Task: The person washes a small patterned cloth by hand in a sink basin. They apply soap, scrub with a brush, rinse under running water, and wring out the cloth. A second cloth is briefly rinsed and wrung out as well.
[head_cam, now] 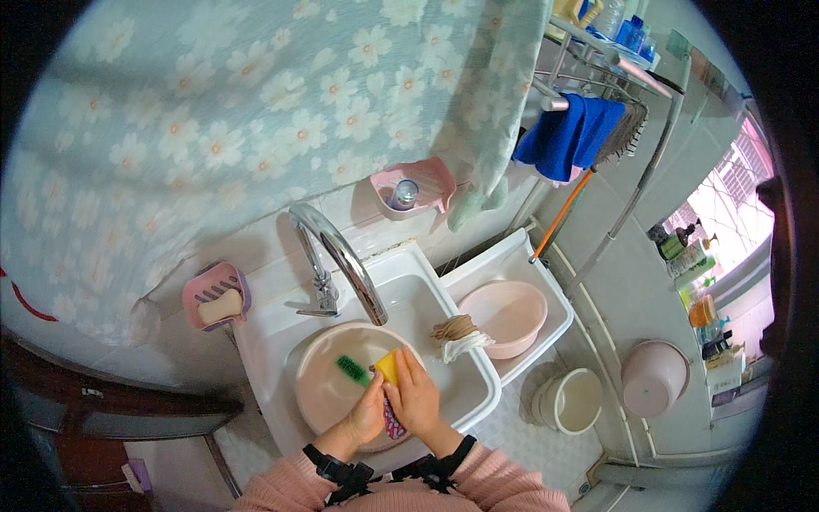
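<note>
My left hand (366, 415) and my right hand (414, 393) meet over a pale pink plastic basin (320, 403) in the white sink. A yellow block (388, 367), perhaps soap or a sponge, shows at the fingertips, under my right hand's fingers. Between my palms hangs a small pink-and-dark patterned cloth (393, 422), which my left hand grips; the fingers hide much of it. A green-bristled brush (352, 368) lies in the basin, its lower end close to my left fingers.
A chrome faucet (349, 256) arches over the basin. Brown and white cloths (459, 338) drape over the sink's right wall (473, 365). A second pink basin (505, 313) sits in the adjoining trough. A soap dish (214, 288) is on the left; a bucket (568, 402) stands on the floor.
</note>
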A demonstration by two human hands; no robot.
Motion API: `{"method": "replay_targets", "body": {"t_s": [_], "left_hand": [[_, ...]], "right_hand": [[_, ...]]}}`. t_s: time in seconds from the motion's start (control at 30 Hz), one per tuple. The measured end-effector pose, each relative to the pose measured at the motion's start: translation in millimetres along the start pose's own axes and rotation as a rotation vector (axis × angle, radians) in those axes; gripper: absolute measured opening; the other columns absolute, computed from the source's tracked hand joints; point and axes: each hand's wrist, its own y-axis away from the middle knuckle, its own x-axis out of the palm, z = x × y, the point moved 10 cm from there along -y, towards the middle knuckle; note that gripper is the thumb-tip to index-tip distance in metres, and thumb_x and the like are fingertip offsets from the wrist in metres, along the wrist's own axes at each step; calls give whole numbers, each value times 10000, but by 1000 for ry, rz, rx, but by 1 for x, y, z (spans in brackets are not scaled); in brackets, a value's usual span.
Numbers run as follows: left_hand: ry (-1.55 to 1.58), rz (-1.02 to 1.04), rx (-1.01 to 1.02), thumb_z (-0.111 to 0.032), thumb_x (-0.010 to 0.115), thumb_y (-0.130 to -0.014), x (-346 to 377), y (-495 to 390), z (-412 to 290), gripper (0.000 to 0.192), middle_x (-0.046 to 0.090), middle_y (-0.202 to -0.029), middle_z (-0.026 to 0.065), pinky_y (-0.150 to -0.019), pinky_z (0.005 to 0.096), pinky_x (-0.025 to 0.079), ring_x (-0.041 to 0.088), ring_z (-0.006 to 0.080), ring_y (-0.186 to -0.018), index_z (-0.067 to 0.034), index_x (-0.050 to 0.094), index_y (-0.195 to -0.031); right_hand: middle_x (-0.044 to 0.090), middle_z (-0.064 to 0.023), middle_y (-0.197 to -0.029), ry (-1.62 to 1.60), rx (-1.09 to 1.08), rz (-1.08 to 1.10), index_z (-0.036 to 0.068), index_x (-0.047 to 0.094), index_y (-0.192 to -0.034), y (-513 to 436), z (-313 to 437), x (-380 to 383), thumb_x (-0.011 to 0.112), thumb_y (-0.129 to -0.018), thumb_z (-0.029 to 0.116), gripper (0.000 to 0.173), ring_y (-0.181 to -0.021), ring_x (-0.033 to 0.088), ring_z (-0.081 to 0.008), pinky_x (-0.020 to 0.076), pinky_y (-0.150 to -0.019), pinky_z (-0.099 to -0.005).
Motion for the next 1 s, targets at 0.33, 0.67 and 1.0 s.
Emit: {"method": "replay_targets", "body": {"t_s": [0.33,0.67,1.0], "left_hand": [[50,-159,-6,-192,525,-895,-51,-1,8,396,510,-1137,47,-908,367,428,510,207,-1058,-122,385,-1259],[-190,-16,-14,-537,249,-930,-18,18,18,634,369,-1345,84,-1025,347,289,363,209,-1227,-80,276,-1368],[-367,-36,-111,-559,292,-911,-26,28,7,676,384,-1345,93,-1016,361,312,395,232,-1212,-73,264,-1381]], "right_hand": [[402,-203,-1321,-233,107,84,62,470,-1258,51,-18,-9,562,-825,167,455,-1210,381,-380,335,-994,-408],[414,-239,-1254,-303,344,37,76,221,-1389,49,-24,36,503,-872,338,644,-1096,459,-399,386,-919,-420],[477,-227,-1152,-421,401,-7,79,262,-1374,20,-38,45,446,-909,364,575,-1043,492,-382,411,-871,-388]]}}
